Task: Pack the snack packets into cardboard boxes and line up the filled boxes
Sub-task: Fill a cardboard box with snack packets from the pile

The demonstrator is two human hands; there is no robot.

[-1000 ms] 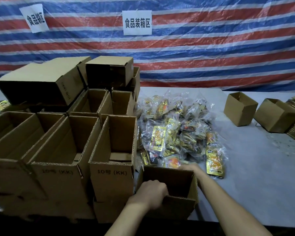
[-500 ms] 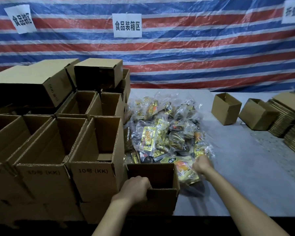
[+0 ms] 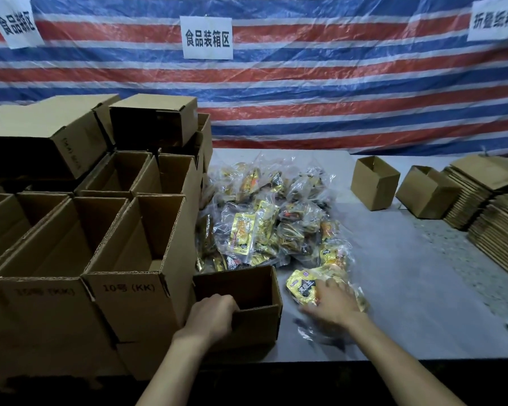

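Note:
A small open cardboard box (image 3: 257,326) stands at the table's near edge, and nothing shows inside it. My left hand (image 3: 211,317) grips its near-left rim, fingers curled over the edge. Just right of the box, my right hand (image 3: 333,303) holds a clear bag of yellow snack packets (image 3: 301,285); the hand and bag are motion-blurred. Behind the box, a pile of the same bagged snack packets (image 3: 264,224) lies in the middle of the grey table (image 3: 417,303).
Several taller open boxes (image 3: 135,259) marked "10号 (KK)" crowd the left side, with more stacked behind them. Two small open boxes (image 3: 374,183) (image 3: 425,191) sit at the back right beside stacks of flattened cardboard (image 3: 499,227). A striped tarp hangs behind.
My right hand reached past the box to the pile's near edge, took a bag of packets and drew it toward me, to the right of the box. My left hand stayed on the rim.

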